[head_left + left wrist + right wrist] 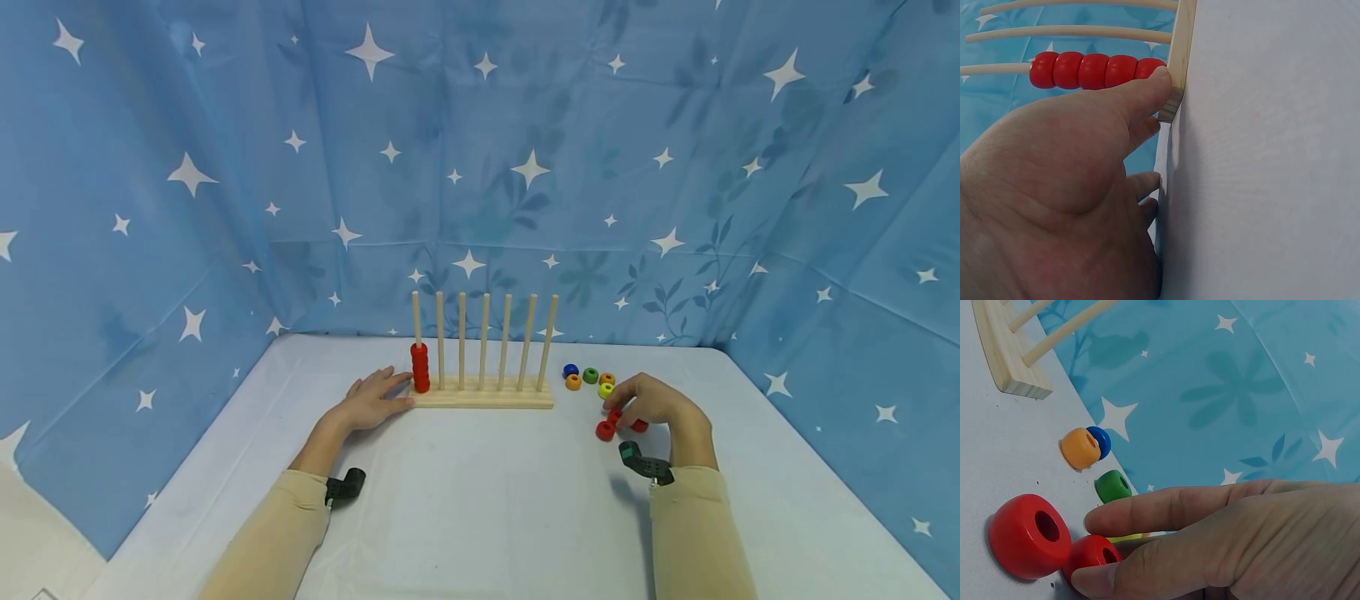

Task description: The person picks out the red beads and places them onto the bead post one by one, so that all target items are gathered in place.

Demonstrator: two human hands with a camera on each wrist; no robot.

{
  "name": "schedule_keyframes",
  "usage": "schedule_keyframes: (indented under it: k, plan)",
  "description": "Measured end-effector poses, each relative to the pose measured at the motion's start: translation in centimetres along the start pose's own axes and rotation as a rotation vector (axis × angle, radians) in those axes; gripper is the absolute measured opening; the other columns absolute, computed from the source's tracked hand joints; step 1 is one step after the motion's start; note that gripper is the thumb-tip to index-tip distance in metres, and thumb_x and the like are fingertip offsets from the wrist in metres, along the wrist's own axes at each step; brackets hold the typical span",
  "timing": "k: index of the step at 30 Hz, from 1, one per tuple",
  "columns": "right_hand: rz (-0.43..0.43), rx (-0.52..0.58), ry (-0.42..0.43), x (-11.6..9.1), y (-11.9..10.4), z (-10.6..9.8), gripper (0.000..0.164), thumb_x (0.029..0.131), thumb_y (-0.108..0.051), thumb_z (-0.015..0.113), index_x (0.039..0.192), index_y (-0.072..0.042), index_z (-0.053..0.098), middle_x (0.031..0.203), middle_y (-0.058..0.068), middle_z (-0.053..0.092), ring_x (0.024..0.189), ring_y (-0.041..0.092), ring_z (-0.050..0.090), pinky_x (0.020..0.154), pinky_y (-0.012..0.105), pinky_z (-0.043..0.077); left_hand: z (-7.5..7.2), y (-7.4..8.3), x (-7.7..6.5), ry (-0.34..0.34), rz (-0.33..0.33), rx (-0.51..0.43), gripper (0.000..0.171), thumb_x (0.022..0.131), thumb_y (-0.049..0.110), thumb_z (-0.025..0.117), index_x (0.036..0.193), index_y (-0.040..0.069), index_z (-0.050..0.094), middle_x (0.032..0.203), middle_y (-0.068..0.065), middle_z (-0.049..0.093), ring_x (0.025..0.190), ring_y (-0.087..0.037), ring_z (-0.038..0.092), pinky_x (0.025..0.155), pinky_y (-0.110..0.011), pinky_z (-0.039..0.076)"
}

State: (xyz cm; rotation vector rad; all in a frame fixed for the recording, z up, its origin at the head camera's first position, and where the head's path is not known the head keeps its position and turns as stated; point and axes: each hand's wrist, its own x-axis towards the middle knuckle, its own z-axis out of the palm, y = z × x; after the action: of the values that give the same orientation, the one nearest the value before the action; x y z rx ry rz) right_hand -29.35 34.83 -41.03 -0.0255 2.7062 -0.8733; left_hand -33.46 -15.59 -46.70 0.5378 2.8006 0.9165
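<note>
A wooden rack [480, 400] with several upright pegs stands near the table's far edge. Red beads [420, 368] are stacked on its leftmost peg. My left hand [372, 398] touches the rack's left end with fingers extended; in the left wrist view, the thumb tip lies beside the lowest red bead [1147, 66]. At the right, my right hand [652, 402] reaches down over loose red beads. In the right wrist view, its thumb and index finger are apart around a red bead [1090, 550], the thumb partly covering it. Another red bead [1029, 534] sits beside that one.
Beyond the right hand lie a blue bead [571, 370], a green bead [591, 375], two orange beads [573, 382] and a yellow bead [606, 391]. A white cloth [480, 500] covers the table. Blue starred curtains [480, 200] hang behind and on both sides.
</note>
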Motion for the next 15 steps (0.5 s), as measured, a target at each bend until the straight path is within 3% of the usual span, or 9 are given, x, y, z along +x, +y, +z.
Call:
schedule_keyframes:
  k: [15]
  plan:
    - [-0.002,-0.046,0.001,0.11,0.11,0.01,0.032,0.079,-0.001,0.082,0.11,-0.01,0.079,0.11,0.009,0.074,0.104,0.028,0.06,0.085,0.044,0.052,0.04,-0.18,0.1,0.001,0.002,0.003,0.066,0.104,0.044,0.06,0.161,0.015,0.041,0.171,-0.025,0.02,0.159,-0.048,0.01,0.125,-0.07,0.0]
